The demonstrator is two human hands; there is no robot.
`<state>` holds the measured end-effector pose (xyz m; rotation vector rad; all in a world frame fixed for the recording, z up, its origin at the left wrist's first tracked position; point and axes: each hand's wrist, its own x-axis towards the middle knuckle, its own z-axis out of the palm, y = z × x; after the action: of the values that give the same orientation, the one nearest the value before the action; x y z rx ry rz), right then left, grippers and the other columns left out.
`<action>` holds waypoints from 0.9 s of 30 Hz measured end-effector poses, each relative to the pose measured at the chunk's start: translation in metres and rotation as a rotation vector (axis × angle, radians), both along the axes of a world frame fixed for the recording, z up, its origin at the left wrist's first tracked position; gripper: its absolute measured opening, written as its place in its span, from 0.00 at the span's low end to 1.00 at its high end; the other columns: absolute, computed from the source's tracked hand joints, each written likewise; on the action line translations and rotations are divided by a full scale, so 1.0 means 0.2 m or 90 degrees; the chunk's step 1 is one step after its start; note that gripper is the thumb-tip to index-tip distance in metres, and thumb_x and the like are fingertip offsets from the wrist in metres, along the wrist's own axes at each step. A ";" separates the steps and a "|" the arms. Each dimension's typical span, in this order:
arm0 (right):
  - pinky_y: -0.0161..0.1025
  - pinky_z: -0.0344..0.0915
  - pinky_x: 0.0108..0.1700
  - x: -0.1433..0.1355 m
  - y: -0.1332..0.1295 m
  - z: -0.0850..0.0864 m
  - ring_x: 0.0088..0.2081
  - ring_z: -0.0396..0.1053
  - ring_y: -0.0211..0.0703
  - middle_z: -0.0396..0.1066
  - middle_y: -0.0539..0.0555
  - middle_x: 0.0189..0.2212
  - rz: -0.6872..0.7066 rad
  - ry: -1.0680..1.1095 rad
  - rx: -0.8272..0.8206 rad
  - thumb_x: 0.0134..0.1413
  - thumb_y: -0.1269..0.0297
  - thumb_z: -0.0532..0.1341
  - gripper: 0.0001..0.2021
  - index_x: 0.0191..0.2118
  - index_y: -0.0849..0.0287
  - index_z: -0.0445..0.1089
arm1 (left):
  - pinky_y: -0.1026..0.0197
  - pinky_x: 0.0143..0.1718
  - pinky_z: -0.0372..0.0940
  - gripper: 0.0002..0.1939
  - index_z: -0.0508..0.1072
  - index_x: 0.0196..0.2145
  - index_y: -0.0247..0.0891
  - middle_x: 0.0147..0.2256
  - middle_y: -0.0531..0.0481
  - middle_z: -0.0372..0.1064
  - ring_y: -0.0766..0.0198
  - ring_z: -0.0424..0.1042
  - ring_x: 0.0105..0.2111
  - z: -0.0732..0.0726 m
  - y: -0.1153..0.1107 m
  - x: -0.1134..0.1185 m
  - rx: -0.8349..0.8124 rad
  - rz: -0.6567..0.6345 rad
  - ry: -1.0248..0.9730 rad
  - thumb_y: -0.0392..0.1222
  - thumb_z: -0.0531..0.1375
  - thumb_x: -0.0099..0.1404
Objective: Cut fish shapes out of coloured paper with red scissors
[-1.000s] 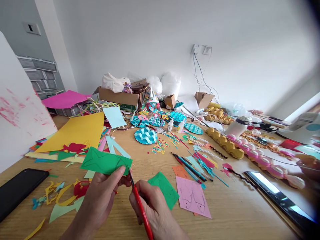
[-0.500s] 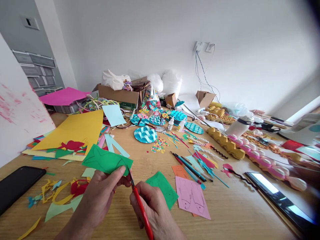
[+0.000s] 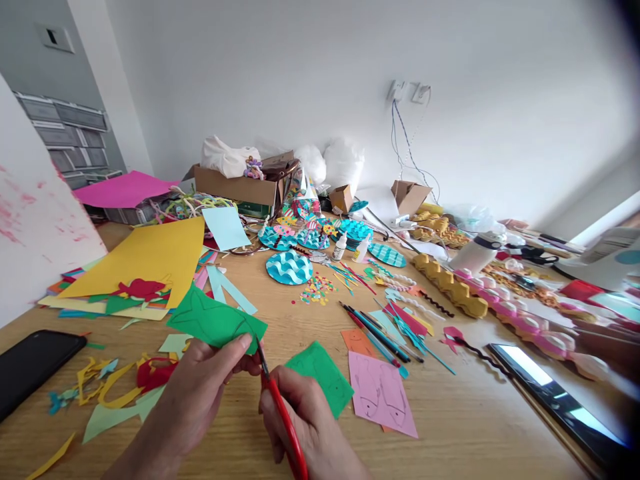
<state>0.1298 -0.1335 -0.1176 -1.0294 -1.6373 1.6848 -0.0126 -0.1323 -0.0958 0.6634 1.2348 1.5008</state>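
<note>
A green paper piece (image 3: pixel 213 320) with fish shapes drawn on it is pinched by my left hand (image 3: pixel 203 380), thumb on top near its right end. My right hand (image 3: pixel 305 413) grips red-handled scissors (image 3: pixel 286 420), whose dark blades meet the paper's right edge. Beside my right hand, a second green sheet (image 3: pixel 327 380) with pencil lines lies on the table. A pink sheet (image 3: pixel 383 395) with two drawn fish overlaps an orange sheet (image 3: pixel 357 341) to its right. Part of the blades is hidden by the paper.
Paper scraps (image 3: pixel 115 390) and a black phone (image 3: pixel 40 367) lie at left, below a yellow sheet (image 3: pixel 145 253). Pencils (image 3: pixel 377 333) lie right of centre. Farther back are glue bottles (image 3: pixel 340 247), blue discs (image 3: pixel 289 267) and a cardboard box (image 3: pixel 235 185). A tablet (image 3: pixel 555 400) rests at right.
The view has shifted slightly, so table items appear a little farther left. Both hands keep their holds, and the scissors stay at the paper's right edge.
</note>
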 end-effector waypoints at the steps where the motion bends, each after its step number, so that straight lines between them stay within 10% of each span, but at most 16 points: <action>1: 0.29 0.55 0.19 0.00 0.00 0.01 0.18 0.53 0.32 0.53 0.44 0.17 0.006 0.008 -0.019 0.53 0.37 0.56 0.25 0.24 0.56 0.57 | 0.64 0.25 0.69 0.06 0.77 0.15 0.39 0.15 0.54 0.74 0.63 0.71 0.20 0.00 0.00 0.00 -0.003 0.000 0.001 0.42 0.69 0.42; 27: 0.30 0.46 0.17 0.03 0.00 -0.04 0.17 0.49 0.31 0.50 0.43 0.17 -0.013 0.012 0.045 0.57 0.42 0.55 0.23 0.23 0.57 0.56 | 0.64 0.24 0.68 0.07 0.76 0.15 0.39 0.15 0.54 0.73 0.63 0.70 0.20 0.00 -0.01 0.04 0.017 -0.027 0.016 0.42 0.68 0.43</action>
<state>0.1349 -0.1329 -0.1250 -0.9906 -1.6570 1.6068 -0.0043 -0.1333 -0.0960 0.7236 1.2146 1.4796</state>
